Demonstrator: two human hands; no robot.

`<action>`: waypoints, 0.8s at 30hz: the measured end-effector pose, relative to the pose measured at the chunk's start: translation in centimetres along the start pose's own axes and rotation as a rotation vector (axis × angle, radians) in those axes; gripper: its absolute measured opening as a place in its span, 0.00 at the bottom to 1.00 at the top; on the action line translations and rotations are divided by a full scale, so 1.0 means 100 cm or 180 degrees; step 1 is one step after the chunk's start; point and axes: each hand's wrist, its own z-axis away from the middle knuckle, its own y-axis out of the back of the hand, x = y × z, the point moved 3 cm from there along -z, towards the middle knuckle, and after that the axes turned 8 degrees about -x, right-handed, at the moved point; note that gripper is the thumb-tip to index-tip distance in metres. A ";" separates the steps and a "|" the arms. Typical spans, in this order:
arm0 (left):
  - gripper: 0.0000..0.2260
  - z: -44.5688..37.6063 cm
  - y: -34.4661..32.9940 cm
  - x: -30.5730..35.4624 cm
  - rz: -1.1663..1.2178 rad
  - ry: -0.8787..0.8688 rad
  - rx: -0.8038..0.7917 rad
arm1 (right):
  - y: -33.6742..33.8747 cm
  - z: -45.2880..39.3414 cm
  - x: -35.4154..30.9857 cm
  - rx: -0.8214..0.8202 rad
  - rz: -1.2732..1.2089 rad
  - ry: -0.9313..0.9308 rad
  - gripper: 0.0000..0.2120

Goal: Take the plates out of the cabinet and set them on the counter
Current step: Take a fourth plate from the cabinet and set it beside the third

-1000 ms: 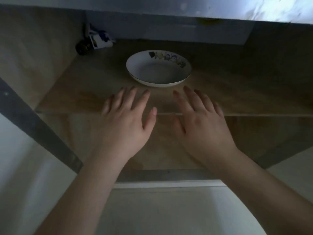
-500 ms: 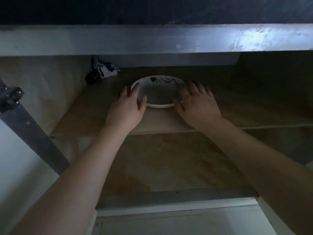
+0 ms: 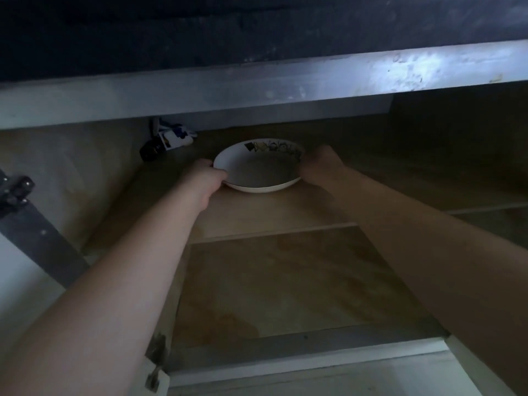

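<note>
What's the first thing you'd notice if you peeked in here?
The white round plate with a colourful picture on its far rim stands out, sitting on the wooden cabinet shelf. The left hand and right hand grip its opposite edges. In the shelf's dim back-left corner lies a small white and blue object with a dark round part, too dim to identify.

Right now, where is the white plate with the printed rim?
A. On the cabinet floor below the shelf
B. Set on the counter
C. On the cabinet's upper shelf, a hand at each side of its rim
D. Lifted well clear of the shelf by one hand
C: the plate sits on the shelf, left hand and right hand at opposite sides of its rim.
</note>
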 end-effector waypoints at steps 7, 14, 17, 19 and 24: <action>0.24 0.016 -0.002 -0.001 0.0980 0.0055 -0.0109 | 0.010 0.005 0.010 0.0348 -0.1029 -0.0232 0.19; 0.25 0.037 0.003 -0.009 0.1507 -0.0065 -0.0056 | 0.019 0.031 0.014 0.0008 -0.2762 -0.0107 0.14; 0.23 0.046 0.004 -0.011 0.1495 -0.0101 0.0058 | 0.024 0.039 0.015 -0.0222 -0.3097 -0.0083 0.14; 0.21 0.052 0.005 -0.012 0.1528 -0.0101 0.0101 | 0.028 0.042 0.015 -0.0324 -0.3145 -0.0100 0.12; 0.20 0.080 0.018 -0.016 0.1619 0.0097 0.0145 | 0.026 0.053 0.017 -0.0610 -0.3152 -0.0343 0.09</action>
